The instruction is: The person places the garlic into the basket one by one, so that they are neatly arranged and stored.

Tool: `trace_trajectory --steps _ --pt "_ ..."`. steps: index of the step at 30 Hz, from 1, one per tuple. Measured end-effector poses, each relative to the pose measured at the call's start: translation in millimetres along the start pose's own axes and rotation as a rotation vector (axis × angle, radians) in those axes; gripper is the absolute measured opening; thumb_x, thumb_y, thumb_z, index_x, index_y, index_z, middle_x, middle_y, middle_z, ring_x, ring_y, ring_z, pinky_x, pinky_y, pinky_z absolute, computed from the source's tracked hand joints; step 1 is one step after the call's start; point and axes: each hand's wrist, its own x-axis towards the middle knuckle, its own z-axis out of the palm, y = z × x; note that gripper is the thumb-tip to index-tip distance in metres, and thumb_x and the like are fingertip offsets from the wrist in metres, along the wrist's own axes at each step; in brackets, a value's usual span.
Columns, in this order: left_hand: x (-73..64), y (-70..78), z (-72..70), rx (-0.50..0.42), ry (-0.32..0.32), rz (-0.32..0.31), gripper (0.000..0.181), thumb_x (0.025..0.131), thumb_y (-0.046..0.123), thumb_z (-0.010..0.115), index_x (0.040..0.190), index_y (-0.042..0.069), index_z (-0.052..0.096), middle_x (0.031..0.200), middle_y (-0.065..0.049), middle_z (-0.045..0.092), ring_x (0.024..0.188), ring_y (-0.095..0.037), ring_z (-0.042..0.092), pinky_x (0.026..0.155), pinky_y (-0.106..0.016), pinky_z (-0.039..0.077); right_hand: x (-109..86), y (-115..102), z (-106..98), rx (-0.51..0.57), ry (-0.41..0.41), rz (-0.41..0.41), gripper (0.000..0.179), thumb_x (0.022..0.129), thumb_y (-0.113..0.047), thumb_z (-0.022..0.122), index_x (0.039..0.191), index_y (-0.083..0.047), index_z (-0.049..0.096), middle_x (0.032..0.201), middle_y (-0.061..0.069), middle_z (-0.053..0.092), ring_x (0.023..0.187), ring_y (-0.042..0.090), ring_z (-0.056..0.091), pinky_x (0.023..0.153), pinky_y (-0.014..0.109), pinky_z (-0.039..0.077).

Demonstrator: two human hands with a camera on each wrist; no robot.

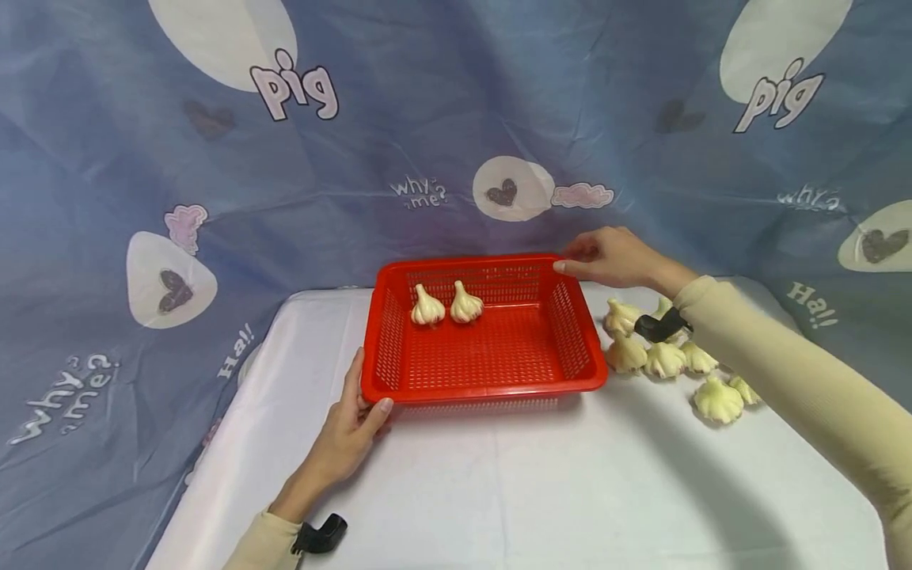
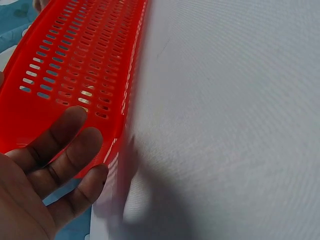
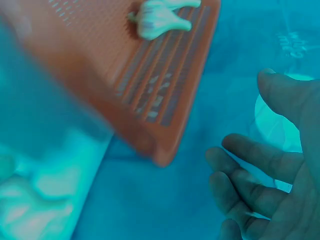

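Observation:
A red plastic basket (image 1: 492, 392) with slotted walls is at the back of the white-covered table. Two garlic bulbs (image 1: 427, 307) stand inside, toward its far left. My left hand (image 1: 340, 438) grips the basket's near left corner, thumb at the front rim and forefinger along the side. In the left wrist view its other fingers (image 2: 67, 165) curve loosely beside the basket wall; the thumb is hidden there. At the far right corner is my right hand (image 1: 618, 257). The right wrist view shows it apart from the rim, fingers (image 3: 250, 187) loosely bent, holding nothing.
Several garlic bulbs (image 1: 666, 360) lie in a group right of the basket, partly beneath my right forearm. A blue printed cloth (image 1: 399, 127) hangs behind the table. White cloth (image 1: 499, 491) covers the tabletop in front.

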Motion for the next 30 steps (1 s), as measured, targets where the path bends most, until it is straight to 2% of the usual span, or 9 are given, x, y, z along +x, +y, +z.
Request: trace_trajectory --steps 7,14,19,24,30 --pt "-0.6 -0.9 0.5 0.011 -0.001 0.014 0.089 0.109 0.015 0.060 0.172 0.023 -0.002 0.086 -0.017 0.071 0.070 -0.030 0.067 0.068 -0.031 0.057 -47.3 27.3 -12.4 -0.041 -0.011 0.015 0.040 0.099 -0.043 0.074 0.120 -0.009 0.079 0.113 0.008 0.080 0.101 0.026 0.076 0.090 0.050 0.058" --pt "-0.2 -2.9 1.5 0.005 0.002 0.020 0.089 0.109 0.015 0.060 0.172 0.023 -0.002 0.086 -0.016 0.071 0.071 -0.029 0.067 0.068 -0.031 0.058 -98.6 55.1 -19.5 -0.093 -0.063 0.019 0.040 0.099 -0.038 0.075 0.122 -0.006 0.076 0.112 0.008 0.080 0.104 0.030 0.075 0.086 0.051 0.058" --pt "0.5 -3.8 2.3 0.002 0.005 0.017 0.088 0.110 0.014 0.059 0.172 0.024 -0.002 0.086 -0.016 0.072 0.070 -0.027 0.068 0.069 -0.032 0.058 -132.7 80.0 -14.8 -0.132 -0.043 0.019 0.033 0.098 -0.031 0.077 0.119 -0.007 0.078 0.106 0.003 0.081 0.095 0.024 0.077 0.078 0.041 0.058" --pt "0.5 -5.3 3.1 0.006 0.009 0.024 0.088 0.109 0.013 0.059 0.172 0.022 -0.002 0.087 -0.016 0.073 0.070 -0.027 0.068 0.068 -0.034 0.059 -161.7 104.1 -5.2 -0.148 -0.052 0.020 0.024 0.096 -0.016 0.077 0.117 -0.004 0.078 0.101 0.000 0.079 0.088 0.020 0.073 0.075 0.038 0.057" --pt "0.0 -5.5 2.9 0.004 0.014 0.028 0.088 0.109 0.012 0.060 0.172 0.023 -0.001 0.085 -0.015 0.072 0.069 -0.028 0.067 0.068 -0.031 0.057 -187.5 122.2 8.5 -0.143 -0.054 -0.025 0.029 0.085 -0.001 0.080 0.114 -0.003 0.078 0.099 -0.001 0.078 0.084 0.015 0.070 0.072 0.032 0.056"
